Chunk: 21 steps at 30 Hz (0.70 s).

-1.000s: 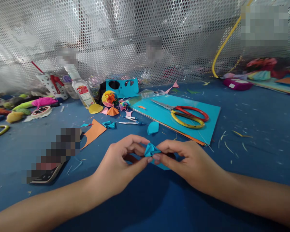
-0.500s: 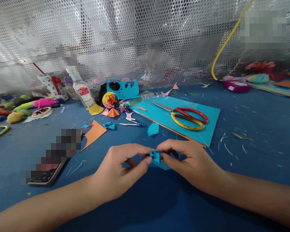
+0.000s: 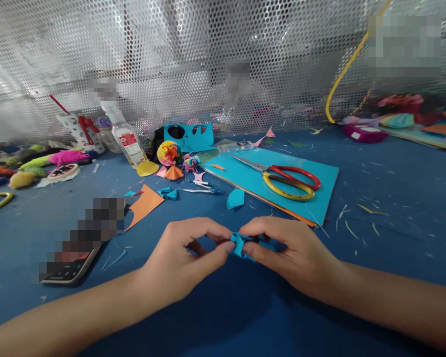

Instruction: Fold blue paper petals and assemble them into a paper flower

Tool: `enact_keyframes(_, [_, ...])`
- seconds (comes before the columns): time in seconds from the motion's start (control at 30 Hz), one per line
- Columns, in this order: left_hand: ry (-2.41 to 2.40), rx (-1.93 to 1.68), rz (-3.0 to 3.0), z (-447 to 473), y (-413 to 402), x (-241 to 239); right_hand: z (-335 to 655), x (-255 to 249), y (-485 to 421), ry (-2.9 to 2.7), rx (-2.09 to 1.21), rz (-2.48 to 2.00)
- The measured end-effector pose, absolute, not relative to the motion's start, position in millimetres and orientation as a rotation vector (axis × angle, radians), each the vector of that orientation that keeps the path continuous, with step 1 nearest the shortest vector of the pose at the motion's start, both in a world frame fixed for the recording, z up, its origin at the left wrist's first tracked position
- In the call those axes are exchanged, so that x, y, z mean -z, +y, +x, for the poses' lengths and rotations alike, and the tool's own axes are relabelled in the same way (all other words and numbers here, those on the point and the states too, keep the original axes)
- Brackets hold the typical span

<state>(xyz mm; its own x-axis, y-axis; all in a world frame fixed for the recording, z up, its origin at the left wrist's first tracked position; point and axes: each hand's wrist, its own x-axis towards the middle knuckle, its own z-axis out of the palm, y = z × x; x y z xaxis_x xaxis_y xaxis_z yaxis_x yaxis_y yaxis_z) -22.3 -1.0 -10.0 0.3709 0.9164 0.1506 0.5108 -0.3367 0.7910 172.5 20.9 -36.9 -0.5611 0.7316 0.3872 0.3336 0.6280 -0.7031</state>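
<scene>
A small piece of blue paper (image 3: 238,245), folded and curled at its edges, is held between my two hands just above the blue table. My left hand (image 3: 188,258) pinches its left end with thumb and index finger. From the other side, my right hand (image 3: 288,248) grips it with thumb and fingers, which hide part of the paper. Beyond my hands lie a rounded blue paper scrap (image 3: 235,199), a folded blue piece (image 3: 168,193) and a compass (image 3: 202,188).
Scissors (image 3: 288,181) with red and yellow handles rest on a stack of coloured paper (image 3: 319,168). A phone (image 3: 74,265) and an orange sheet (image 3: 148,203) lie to the left. Behind stand a glue bottle (image 3: 128,141), a paper flower ball (image 3: 169,152) and a perforated metal screen (image 3: 193,64).
My right fingers have shifted slightly on the blue paper, and its lower right part has turned, so less of it shows beneath my thumb. The other things stay put.
</scene>
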Motion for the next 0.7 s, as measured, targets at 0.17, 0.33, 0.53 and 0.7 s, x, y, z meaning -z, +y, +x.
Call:
enact_keyframes(0.17, [1.200, -0.780, 2.039, -21.6, 0.3, 10.3, 172.1, 37.8, 21.4, -2.173, -0.817, -0.798])
enact_keyframes(0.33, [1.102, -0.847, 2.150, -21.9, 0.0, 12.8, 172.7, 37.2, 20.8, -2.149, -0.859, -0.801])
enact_keyframes(0.53, [1.085, -0.828, 2.157, -21.2, -2.0, 11.7, 172.5, 36.2, 19.9, -2.128, -0.878, -0.798])
enact_keyframes(0.7, [1.136, -0.812, 2.041, -18.7, -5.2, 15.8, 170.4, 34.8, 17.2, -2.094, -0.891, -0.844])
